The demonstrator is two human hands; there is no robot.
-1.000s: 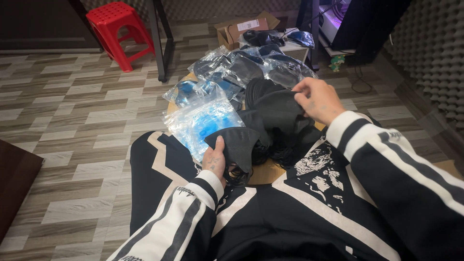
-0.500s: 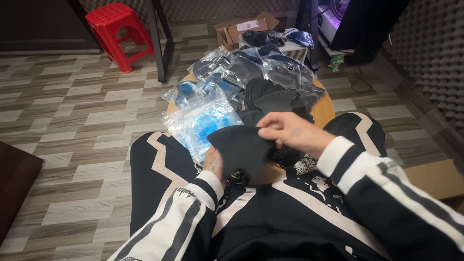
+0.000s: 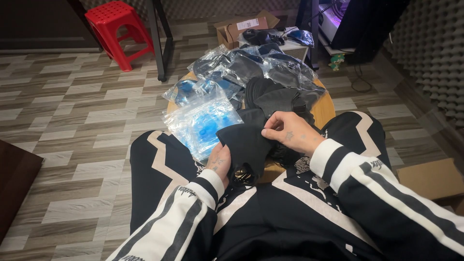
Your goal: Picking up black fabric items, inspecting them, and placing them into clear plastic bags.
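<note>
My left hand [image 3: 217, 163] grips the lower edge of a black cloth piece [image 3: 246, 142] over my lap. My right hand [image 3: 290, 133] pinches the same black cloth piece at its upper right edge. Just beyond it, a pile of black fabric pieces [image 3: 273, 99] lies on a round wooden table [image 3: 325, 110]. A stack of clear plastic bags with blue print [image 3: 200, 121] rests at the table's left, close to my left hand. More clear bags holding dark items [image 3: 251, 65] are heaped at the table's far side.
A red plastic stool [image 3: 118, 29] and a black metal leg [image 3: 159, 43] stand at the far left. An open cardboard box [image 3: 241, 26] sits behind the table. Another cardboard box [image 3: 430, 181] lies at my right. Dark wooden furniture [image 3: 14, 179] is at the left edge.
My right hand came down from the fabric pile toward my lap and now pinches the cloth piece that my left hand holds. The piece has been folded smaller.
</note>
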